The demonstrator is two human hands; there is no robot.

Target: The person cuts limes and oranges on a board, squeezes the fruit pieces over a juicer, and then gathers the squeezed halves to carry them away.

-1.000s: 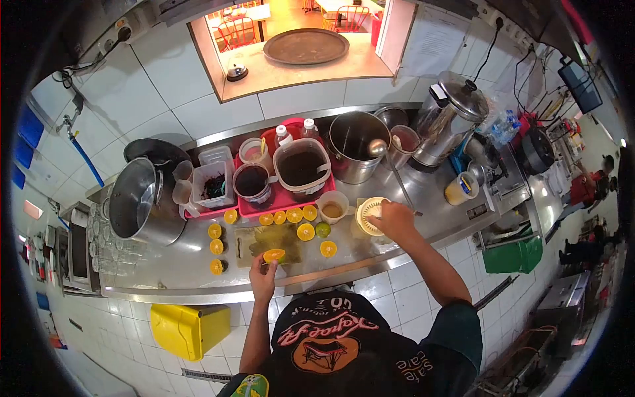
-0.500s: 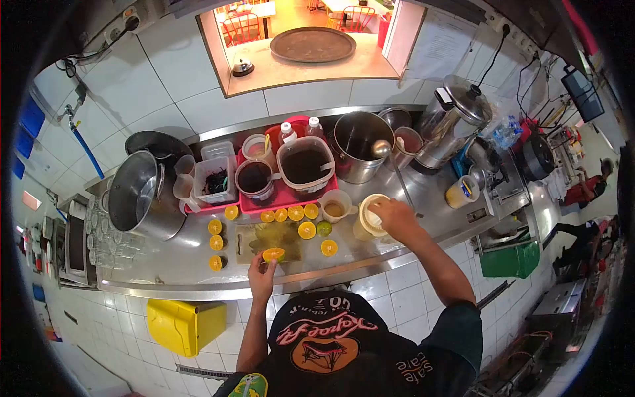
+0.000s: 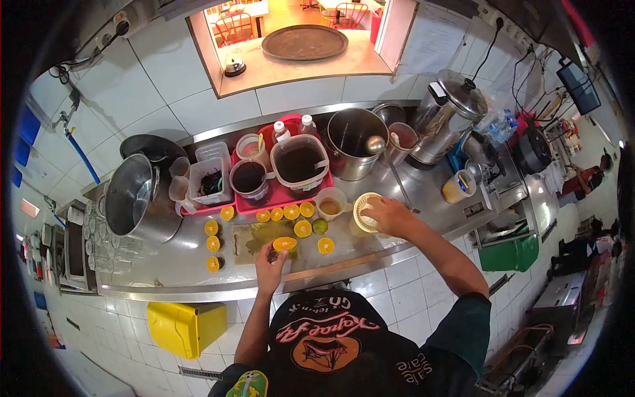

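Note:
In the head view, my left hand (image 3: 270,266) holds an orange half (image 3: 285,244) with its cut face up, over the near edge of a worn cutting board (image 3: 248,254). My right hand (image 3: 391,218) is at the top of a pale yellow citrus juicer (image 3: 361,201), its fingers pinched together inside the rim. What those fingertips hold, if anything, is hidden. Between the hands lie a loose orange half (image 3: 325,246), another cut half (image 3: 302,229) and a green-skinned fruit (image 3: 320,227). A measuring jug (image 3: 331,204) with brownish liquid stands left of the juicer.
Several orange halves (image 3: 212,244) line the board's left and back. Behind are a red tray (image 3: 246,206) with tubs of dark liquid, a steel pot with ladle (image 3: 375,144), a large pot (image 3: 135,198) and glasses (image 3: 109,248). A tall urn (image 3: 444,122) stands right. People (image 3: 585,182) are far right.
My left hand has moved slightly right with the orange half, turning its cut face more upward. My right hand stays at the juicer, its fingers lower over the rim. The view has shifted slightly.

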